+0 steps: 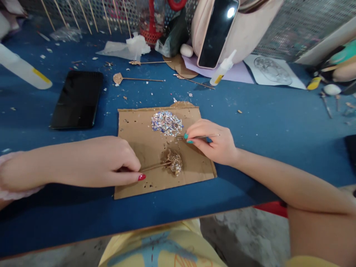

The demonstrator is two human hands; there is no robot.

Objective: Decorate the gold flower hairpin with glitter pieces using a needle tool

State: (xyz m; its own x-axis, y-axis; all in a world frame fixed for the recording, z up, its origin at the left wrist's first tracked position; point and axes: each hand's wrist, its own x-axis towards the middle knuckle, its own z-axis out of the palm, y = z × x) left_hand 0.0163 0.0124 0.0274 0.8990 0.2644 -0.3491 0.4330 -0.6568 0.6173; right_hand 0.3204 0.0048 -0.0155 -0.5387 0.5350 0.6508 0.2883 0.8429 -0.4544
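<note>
My left hand point(111, 161) lies over the left side of a cardboard sheet point(130, 148), thumb and fingers closed on the thin stem of a gold-coloured hair stick point(174, 163). Its petal-like head rests above the cardboard and is covered with shiny flakes. In my right hand point(213, 141), pinched between thumb and forefinger, are slim metal tweezers point(205, 136). Their tips point left, just below a pile of iridescent flakes point(167, 123). Whether the tips hold a flake is too small to tell.
Several similar hair sticks point(141, 79) lie behind the cardboard. A black phone point(78, 100) is at the left, below a white bottle point(23, 68). A small glue bottle point(223, 68) stands before an upright phone point(218, 33). A printed drawing point(274, 70) lies at the back right.
</note>
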